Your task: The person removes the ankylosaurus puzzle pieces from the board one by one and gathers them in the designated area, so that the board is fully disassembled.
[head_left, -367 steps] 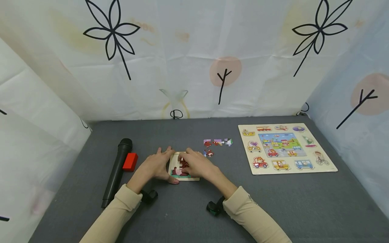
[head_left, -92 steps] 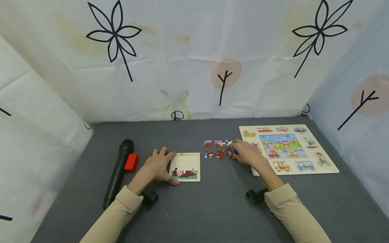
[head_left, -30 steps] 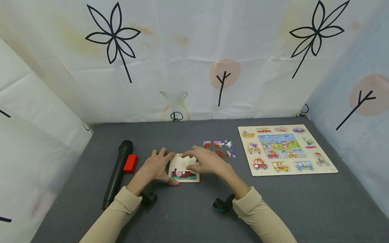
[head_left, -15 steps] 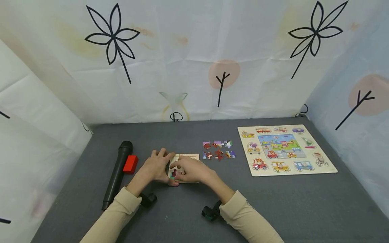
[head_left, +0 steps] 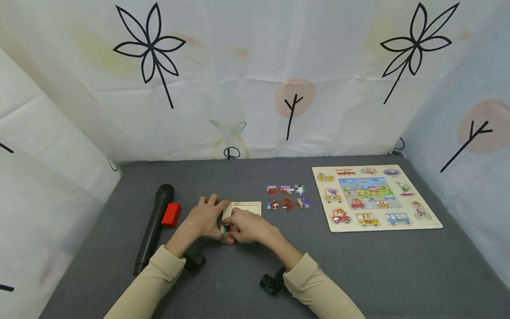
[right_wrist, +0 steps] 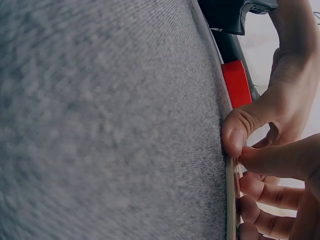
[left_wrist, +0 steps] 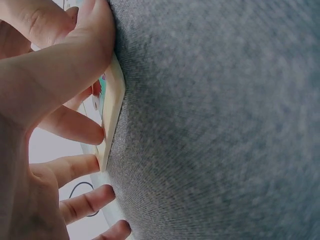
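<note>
A small square wooden puzzle tray [head_left: 251,205] lies on the grey table, its upper part bare wood. Along its left side rests my left hand [head_left: 203,219], fingers spread and thumb at the near corner; the left wrist view shows fingertips against the tray's edge [left_wrist: 115,105]. Over the tray's near left part my right hand [head_left: 251,226] is bent, thumb and index finger pinching a green and dark puzzle piece [head_left: 228,228]. That hand hides most of the picture strip. Several loose puzzle pieces [head_left: 287,203] lie in two rows right of the tray.
A black microphone [head_left: 153,228] lies at the left, with a red block [head_left: 171,215] against it. A larger wooden picture board [head_left: 424,223] lies at the right. White printed cloth [head_left: 255,102] hangs behind the table.
My right hand has come from the loose pieces at the right onto the tray's near left part. Compared with the oldest frame, more pieces lie outside the tray. My left hand has stayed.
</note>
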Action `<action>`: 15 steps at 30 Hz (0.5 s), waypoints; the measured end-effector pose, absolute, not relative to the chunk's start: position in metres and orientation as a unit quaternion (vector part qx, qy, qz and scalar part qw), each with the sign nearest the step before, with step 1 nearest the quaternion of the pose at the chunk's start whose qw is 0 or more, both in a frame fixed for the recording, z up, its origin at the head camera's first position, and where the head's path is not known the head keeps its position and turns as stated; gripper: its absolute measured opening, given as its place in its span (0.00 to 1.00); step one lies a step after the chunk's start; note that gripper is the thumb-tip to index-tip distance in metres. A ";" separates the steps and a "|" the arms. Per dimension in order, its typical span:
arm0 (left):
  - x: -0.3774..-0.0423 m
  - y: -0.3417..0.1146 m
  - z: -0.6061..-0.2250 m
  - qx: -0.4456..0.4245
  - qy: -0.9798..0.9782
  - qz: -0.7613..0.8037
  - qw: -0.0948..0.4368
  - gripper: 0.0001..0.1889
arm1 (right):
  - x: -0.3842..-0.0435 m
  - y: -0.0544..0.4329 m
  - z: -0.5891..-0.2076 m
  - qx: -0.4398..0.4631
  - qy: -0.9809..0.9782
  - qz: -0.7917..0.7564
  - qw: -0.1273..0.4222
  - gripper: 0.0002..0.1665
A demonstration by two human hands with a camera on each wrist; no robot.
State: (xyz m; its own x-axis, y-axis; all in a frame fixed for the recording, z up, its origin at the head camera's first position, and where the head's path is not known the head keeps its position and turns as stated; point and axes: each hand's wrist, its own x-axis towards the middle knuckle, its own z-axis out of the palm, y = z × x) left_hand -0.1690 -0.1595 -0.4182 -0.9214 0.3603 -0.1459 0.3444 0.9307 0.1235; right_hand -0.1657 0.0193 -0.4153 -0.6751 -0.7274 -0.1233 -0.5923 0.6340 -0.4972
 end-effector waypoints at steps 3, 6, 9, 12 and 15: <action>-0.169 -0.159 -0.418 0.179 0.979 0.046 0.083 0.58 | -0.166 0.020 -0.415 -0.374 0.891 -0.206 0.152 0.11; -0.169 -0.160 -0.418 0.179 0.979 0.046 0.082 0.58 | -0.166 0.020 -0.415 -0.379 0.892 -0.199 0.145 0.09; -0.169 -0.160 -0.419 0.181 0.979 0.048 0.082 0.58 | -0.165 0.020 -0.415 -0.382 0.892 -0.196 0.139 0.09; -0.169 -0.160 -0.419 0.182 0.979 0.049 0.083 0.58 | -0.165 0.020 -0.416 -0.385 0.891 -0.202 0.133 0.08; -0.169 -0.160 -0.418 0.182 0.979 0.049 0.084 0.59 | -0.165 0.020 -0.415 -0.387 0.888 -0.214 0.128 0.06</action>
State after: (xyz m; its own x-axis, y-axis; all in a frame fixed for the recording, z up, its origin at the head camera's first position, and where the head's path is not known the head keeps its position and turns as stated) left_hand -0.1685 -0.1600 -0.4185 -0.9198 0.3639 -0.1468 0.3474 0.9291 0.1265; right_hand -0.1654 0.0203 -0.4153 -0.6684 -0.7413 -0.0610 -0.6317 0.6091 -0.4796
